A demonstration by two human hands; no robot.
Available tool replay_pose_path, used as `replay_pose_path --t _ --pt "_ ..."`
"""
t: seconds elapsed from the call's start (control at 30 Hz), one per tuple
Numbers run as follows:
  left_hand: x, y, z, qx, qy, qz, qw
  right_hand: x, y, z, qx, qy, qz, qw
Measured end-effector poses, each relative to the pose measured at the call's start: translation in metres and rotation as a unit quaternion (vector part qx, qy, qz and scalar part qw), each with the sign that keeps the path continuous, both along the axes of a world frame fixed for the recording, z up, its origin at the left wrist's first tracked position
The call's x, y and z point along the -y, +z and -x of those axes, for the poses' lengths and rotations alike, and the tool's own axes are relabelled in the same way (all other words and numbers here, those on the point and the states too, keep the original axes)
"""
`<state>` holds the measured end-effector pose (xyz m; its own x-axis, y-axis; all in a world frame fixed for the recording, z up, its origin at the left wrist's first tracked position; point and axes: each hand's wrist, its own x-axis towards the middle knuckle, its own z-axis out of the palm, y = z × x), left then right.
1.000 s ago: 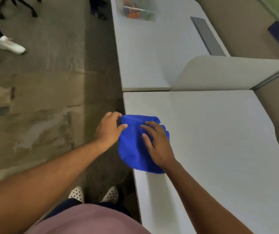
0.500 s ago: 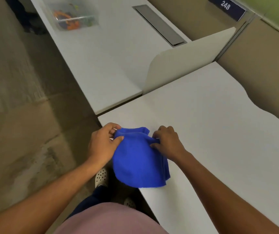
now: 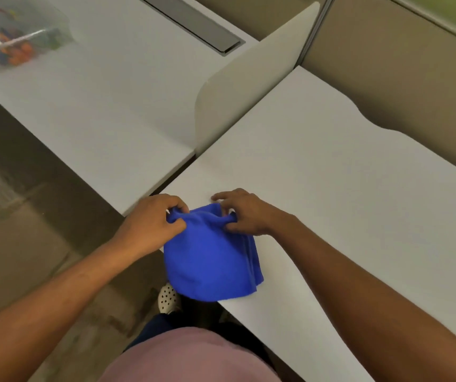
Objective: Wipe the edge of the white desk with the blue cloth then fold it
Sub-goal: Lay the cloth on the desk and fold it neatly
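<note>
Here the left hand [image 3: 153,221] is closed in a pinch on the far left corner of the bright blue soft cloth [image 3: 210,260], thumb under a bunched fold and fingers curled over the top. The right hand [image 3: 244,213] pinches the far right corner in the same way, with its thumb tucked against the fabric and its index finger stretched forward, the tip resting on the smooth white desk top [image 3: 331,188] just beyond the cloth. Both hands are narrowly closed, each holding only cloth.

The blue cloth lies at the near left edge of the white desk, close to its corner. Its far edge is gathered into a raised ridge between the two hands. The rest spreads toward the person in a rounded flap, and the left part hangs past the desk edge over the floor. Along its right side several layered edges show, so it is doubled over at least once.

Beyond the desk corner stands a pale curved divider panel [image 3: 248,86], and past that a second white desk surface [image 3: 97,106] carries a clear plastic box [image 3: 20,34] of blurred coloured items.
</note>
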<state>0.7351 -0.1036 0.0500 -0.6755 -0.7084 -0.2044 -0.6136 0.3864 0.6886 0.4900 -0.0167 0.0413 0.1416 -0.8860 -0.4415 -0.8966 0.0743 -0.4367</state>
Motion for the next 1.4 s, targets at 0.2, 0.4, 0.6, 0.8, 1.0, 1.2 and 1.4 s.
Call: replay_pose_path --t 0.2,0.4,0.6,0.8,1.0,1.2,1.4 --pt "0.005 -0.009 -0.013 0.087 0.054 -0.018 0.995 0.021 -0.011 -0.009 0.004 -0.017 0.019 1.000" --pt "-0.003 0.012 -0.003 0.076 0.065 0.079 0.992 -0.005 0.021 0.018 0.080 -0.106 0.073 0.988" --pt "-0.029 0.061 0.041 -0.169 0.023 0.258 0.951 -0.067 0.088 0.081 0.019 -0.141 0.372 0.917" --pt "-0.071 0.022 0.074 -0.149 -0.133 0.401 0.894 -0.149 0.047 0.098 -0.105 -0.125 0.473 0.866" --pt "-0.127 -0.049 0.080 -0.017 -0.328 0.348 0.878 -0.249 -0.039 0.078 -0.142 -0.139 0.260 0.945" --pt "-0.147 -0.056 0.071 -0.060 -0.209 0.245 0.945 -0.282 -0.048 0.054 -0.068 -0.329 0.255 0.907" --pt "-0.129 -0.037 0.118 -0.097 -0.061 0.177 0.978 -0.232 -0.036 0.067 0.074 -0.530 0.175 0.826"
